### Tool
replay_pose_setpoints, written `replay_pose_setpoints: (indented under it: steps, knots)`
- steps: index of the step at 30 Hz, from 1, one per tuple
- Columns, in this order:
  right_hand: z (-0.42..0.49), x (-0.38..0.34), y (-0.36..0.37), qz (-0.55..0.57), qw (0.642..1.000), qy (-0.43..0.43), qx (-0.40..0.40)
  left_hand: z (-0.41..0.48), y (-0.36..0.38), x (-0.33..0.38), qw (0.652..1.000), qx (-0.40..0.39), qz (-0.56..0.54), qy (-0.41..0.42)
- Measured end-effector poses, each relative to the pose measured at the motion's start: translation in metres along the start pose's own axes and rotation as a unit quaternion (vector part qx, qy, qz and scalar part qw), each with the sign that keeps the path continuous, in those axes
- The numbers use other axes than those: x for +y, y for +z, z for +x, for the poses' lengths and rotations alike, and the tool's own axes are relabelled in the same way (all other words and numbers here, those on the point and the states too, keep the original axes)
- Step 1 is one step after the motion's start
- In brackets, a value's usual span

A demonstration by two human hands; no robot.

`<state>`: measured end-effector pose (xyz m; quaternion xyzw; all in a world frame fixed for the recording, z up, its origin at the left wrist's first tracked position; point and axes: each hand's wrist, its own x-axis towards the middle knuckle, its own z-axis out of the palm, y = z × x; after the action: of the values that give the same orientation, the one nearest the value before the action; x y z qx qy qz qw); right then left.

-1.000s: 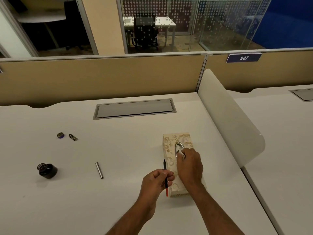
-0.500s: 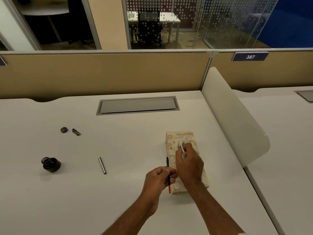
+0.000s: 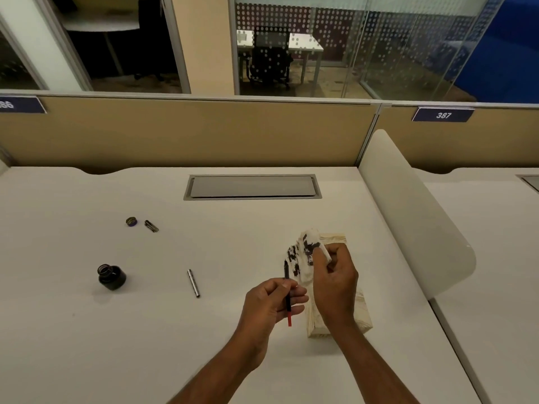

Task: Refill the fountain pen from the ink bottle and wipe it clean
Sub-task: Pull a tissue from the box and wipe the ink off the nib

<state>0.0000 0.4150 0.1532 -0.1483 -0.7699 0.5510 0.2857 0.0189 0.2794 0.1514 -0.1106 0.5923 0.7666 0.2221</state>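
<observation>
Pen: my left hand (image 3: pixel 272 301) pinches the fountain pen section (image 3: pixel 287 290), nib up, above the desk (image 3: pixel 116 345).
Tissue: my right hand (image 3: pixel 335 284) grips an ink-stained tissue (image 3: pixel 303 258) beside the nib.
Tissue box (image 3: pixel 360 316): under my right hand.
Ink bottle (image 3: pixel 111 277): open, far left.
Pen barrel (image 3: pixel 193 283): lying between.

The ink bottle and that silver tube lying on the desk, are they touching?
Apart. The head view shows bare white desk between the ink bottle and the silver tube.

Tissue box (image 3: pixel 338 322) mostly hidden behind right hand (image 3: pixel 335 290).
</observation>
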Motion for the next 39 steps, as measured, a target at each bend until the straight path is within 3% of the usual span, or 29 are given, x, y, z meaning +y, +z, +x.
replay_pose_setpoints:
  steps: [4,11,15,22,31,39]
  knots:
    - [-0.011,-0.02,0.015,0.055,0.998,0.036,-0.012,-0.012,-0.016,0.008,1.0,0.013,0.008,0.011]
    - [-0.024,-0.053,0.038,0.101,0.993,0.058,-0.024,-0.029,-0.06,0.019,0.989,0.118,-0.065,0.065]
    - [-0.038,-0.063,0.055,0.083,0.993,0.059,-0.059,-0.034,-0.074,0.032,0.987,0.108,-0.093,0.078]
    - [-0.068,-0.075,0.079,0.056,0.988,0.036,-0.139,-0.046,-0.093,0.048,0.988,0.092,-0.023,0.12]
    - [-0.088,-0.082,0.086,0.062,0.967,0.068,-0.236,-0.056,-0.116,0.057,0.987,0.094,-0.016,0.129]
    - [-0.087,-0.092,0.094,0.083,0.973,0.132,-0.168,-0.062,-0.12,0.051,0.988,0.094,0.014,0.122]
